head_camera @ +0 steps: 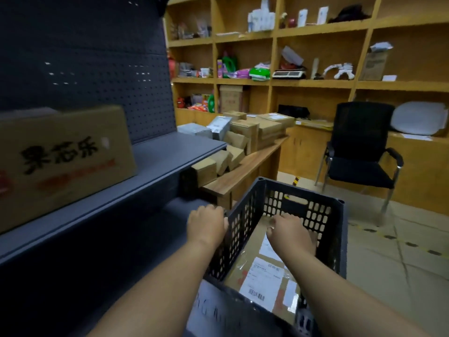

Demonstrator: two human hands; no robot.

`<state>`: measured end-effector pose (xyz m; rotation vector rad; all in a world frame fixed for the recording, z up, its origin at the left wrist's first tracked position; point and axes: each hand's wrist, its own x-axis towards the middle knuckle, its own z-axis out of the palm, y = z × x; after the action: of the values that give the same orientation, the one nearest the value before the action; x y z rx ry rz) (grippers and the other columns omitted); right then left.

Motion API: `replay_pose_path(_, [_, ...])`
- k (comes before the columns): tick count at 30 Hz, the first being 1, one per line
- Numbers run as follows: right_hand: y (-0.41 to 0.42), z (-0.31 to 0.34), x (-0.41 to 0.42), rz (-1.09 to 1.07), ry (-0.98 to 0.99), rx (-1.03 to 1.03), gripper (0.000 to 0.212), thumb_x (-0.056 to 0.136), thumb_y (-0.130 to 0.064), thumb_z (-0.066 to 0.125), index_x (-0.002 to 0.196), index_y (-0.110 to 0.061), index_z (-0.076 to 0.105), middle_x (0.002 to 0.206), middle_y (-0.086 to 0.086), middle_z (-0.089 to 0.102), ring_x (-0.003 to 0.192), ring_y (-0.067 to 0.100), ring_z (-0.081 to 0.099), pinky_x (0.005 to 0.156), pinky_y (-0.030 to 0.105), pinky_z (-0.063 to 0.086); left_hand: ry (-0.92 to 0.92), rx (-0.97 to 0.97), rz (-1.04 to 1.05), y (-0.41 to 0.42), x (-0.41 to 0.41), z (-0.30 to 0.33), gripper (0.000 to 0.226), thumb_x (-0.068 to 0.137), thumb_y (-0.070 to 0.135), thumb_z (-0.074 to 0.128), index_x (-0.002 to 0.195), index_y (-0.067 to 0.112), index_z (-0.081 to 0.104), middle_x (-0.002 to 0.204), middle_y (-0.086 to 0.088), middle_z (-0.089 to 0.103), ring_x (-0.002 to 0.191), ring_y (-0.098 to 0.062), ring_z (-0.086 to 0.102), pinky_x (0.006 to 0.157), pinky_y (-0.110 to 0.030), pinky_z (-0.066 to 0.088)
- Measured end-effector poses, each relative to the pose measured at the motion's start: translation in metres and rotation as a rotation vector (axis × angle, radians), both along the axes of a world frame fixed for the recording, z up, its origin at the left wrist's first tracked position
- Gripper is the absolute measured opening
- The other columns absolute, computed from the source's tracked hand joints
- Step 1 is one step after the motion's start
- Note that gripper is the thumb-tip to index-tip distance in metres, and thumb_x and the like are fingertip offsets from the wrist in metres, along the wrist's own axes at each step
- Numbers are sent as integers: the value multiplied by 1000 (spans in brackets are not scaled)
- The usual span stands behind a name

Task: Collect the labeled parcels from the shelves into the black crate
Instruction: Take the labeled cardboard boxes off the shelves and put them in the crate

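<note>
One head-worn wide view looks forward and down, close over the crate point(286, 229), shelves point(170, 152) at left.

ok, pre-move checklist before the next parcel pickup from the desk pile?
1. Black crate held steady: ok, left hand grips its left rim.
2. Labeled parcel down inside the crate: ok, label facing up.
3. Right hand free: cannot tell, it rests on the parcel and its fingers are hidden.
4. Room left in crate: ok, space shows above the parcel.
5. More parcels in view: ok, a parcel pile sits on the wooden desk.
6. Labels on that pile: cannot tell, too blurred.
</note>
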<state>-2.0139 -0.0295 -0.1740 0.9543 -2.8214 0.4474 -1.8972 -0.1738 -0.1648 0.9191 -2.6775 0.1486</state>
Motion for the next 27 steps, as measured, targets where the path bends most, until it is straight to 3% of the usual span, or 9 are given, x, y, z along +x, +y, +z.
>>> replay_pose_path(4, [-3,1,45,201,13,-23,20,91,-23,46,102,-20,63,105,2,60,101,24,50,70,32,38,-24,-5,175,25,66,3,33,94,39,41,108,15,59,110,-8,62,101,-29,56,78,-36,40])
replay_pose_path(14, [-33,12,210,681,-14,-137,29,94,-28,46,118,-23,60,116,-1,58,112,23,47,82,33,44,-92,-32,621,72,275,11,33,97,38,38,104,13,59,103,-6,62,94,-25,57,71,-32,33])
replay_pose_path(20, [-38,24,323,907,-15,-167,29,96,-31,46,120,-24,60,118,-4,58,111,19,47,70,26,38,-84,-24,856,107,390,18,31,97,37,39,102,13,58,102,-5,62,94,-25,57,70,-33,32])
replay_pose_path(27, [-20,30,479,1121,-45,-169,28,95,-31,46,118,-24,60,118,-3,57,109,19,47,73,27,42,-75,-46,1087,167,542,23,32,97,39,38,101,15,58,100,-4,62,93,-24,58,70,-33,34])
